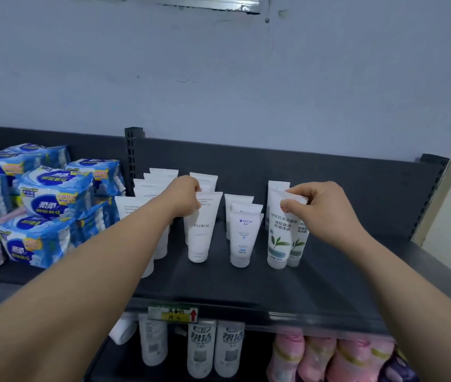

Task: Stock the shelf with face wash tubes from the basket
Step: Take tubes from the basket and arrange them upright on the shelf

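Several white face wash tubes stand cap-down in rows on the dark shelf [246, 285]. My left hand [187, 195] grips the top of the front white FLORAL tube [202, 232]. My right hand [319, 206] pinches the crimped top of a green-leaf tube [280, 238], which stands at the front of the right-hand row. Between them stands a row of blue-label tubes [243, 238]. More white tubes [154, 186] stand behind my left forearm, partly hidden. The basket is not in view.
Blue packs of tissue [50, 199] are stacked at the shelf's left. A slotted upright post [133, 155] rises behind the tubes. Below the shelf edge with its price tag [173, 312] stand white bottles [202, 348] and pink packs [329, 357].
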The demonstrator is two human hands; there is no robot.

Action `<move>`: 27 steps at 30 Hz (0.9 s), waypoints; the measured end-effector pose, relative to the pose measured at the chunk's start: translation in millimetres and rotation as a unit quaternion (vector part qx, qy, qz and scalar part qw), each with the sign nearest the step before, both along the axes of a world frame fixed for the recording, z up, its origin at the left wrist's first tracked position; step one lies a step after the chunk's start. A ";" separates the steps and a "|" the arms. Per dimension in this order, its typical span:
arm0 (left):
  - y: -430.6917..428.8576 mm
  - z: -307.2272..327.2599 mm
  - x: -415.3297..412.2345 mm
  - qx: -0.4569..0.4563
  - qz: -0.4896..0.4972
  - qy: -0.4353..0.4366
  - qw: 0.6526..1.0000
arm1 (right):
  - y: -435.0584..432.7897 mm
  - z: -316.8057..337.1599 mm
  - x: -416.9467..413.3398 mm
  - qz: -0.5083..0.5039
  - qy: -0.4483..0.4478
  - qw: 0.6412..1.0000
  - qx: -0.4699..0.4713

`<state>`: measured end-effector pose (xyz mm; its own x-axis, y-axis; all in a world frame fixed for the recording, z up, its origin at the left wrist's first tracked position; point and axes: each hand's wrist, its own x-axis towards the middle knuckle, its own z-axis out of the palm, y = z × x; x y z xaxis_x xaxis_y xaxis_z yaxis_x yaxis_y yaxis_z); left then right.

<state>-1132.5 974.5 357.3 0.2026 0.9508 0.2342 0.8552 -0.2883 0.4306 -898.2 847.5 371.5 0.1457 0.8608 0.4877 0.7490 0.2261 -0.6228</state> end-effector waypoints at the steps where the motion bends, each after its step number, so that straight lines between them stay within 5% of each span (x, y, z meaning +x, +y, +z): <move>1: 2.3 -1.3 0.2 -0.003 0.003 0.001 1.000 | 1.3 -0.1 2.1 0.001 0.001 1.000 -0.001; 13: 14.2 -6.1 5.7 0.052 0.000 0.098 0.994 | 8.5 -10.9 49.8 -0.005 0.036 0.997 -0.065; 18: -4.9 -0.7 24.7 0.155 0.032 0.151 0.976 | 12.5 -23.2 66.2 -0.005 0.032 0.995 -0.098; 27: -34.9 -1.0 63.3 0.190 -0.006 0.100 0.977 | 29.4 -43.3 78.8 0.007 0.028 0.994 -0.107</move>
